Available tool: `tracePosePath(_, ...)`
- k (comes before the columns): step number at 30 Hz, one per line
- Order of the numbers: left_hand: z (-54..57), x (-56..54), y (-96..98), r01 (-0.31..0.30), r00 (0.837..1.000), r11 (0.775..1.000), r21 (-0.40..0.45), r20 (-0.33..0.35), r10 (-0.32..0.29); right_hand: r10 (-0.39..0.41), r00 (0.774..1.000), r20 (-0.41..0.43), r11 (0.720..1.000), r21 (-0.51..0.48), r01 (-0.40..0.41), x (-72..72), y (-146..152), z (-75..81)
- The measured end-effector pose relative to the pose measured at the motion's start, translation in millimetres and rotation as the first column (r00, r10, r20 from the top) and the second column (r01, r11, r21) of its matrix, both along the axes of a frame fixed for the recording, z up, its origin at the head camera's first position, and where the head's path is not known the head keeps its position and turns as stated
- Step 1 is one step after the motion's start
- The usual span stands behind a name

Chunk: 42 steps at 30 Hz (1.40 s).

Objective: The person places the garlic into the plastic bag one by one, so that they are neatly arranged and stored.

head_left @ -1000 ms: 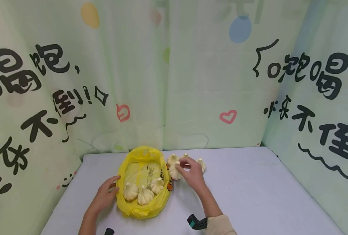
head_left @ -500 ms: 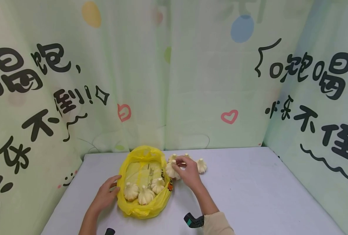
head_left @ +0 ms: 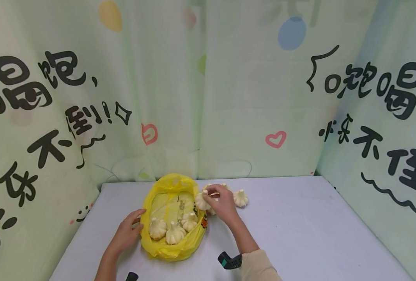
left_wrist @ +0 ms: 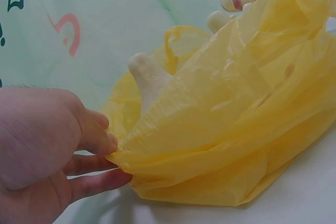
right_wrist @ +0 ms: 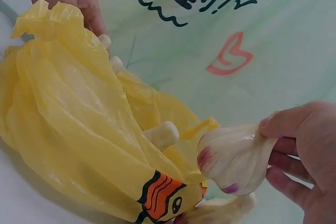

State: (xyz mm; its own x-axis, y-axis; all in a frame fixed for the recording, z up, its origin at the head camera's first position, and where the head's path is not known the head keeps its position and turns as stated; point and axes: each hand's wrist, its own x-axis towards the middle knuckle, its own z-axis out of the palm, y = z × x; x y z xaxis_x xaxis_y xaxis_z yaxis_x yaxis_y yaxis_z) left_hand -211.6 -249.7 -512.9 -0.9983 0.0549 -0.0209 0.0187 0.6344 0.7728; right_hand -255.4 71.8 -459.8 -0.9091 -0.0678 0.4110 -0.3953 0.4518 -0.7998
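Observation:
A yellow plastic bag (head_left: 172,255) lies spread wide at the mouth on the white table. Inside it, near its front, sit three garlic bulbs (head_left: 175,234) with stems up. My left hand (head_left: 128,227) pinches the bag's left rim; in the left wrist view its fingertips (left_wrist: 113,178) are at the yellow edge. Between thumb and fingers my right hand (head_left: 223,203) holds another garlic bulb (right_wrist: 236,156), white with purple patches, by its stem. It hangs at the bag's right rim, above the printed orange patch (right_wrist: 163,195). Below it shows a further garlic bulb (right_wrist: 220,211).
Beyond the right hand, one loose garlic bulb (head_left: 241,198) stands on the table (head_left: 299,226), with others partly hidden behind the hand. A printed curtain (head_left: 236,97) closes off the table's back and sides. A black wrist device (head_left: 229,260) is at the right wrist.
The right hand has moved left with the held garlic bulb, from over the loose bulbs to the bag's right rim. The left hand stays at the left rim.

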Motion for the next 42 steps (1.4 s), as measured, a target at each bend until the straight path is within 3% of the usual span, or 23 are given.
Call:
tracePosePath(19,-3.3,0.3,-1.1,0.001,1.0,1.0,-0.014,-0.03,-0.001,0.052,0.999,-0.013,0.999,0.008,-0.052,-6.1,-11,0.5)
tracePosePath(26,-5.4,-0.4,-0.9,-0.002,0.999,1.0,-0.028,-0.039,0.001,0.071,0.997,0.02,0.997,-0.002,-0.071,-6.4,-17,-1.3)
tracePosePath(42,-5.4,-2.2,-0.8,-0.025,1.0,0.999,-0.025,-0.013,0.025,0.114,0.993,0.025,0.993,-0.024,-0.114,-9.4,-32,-3.3)
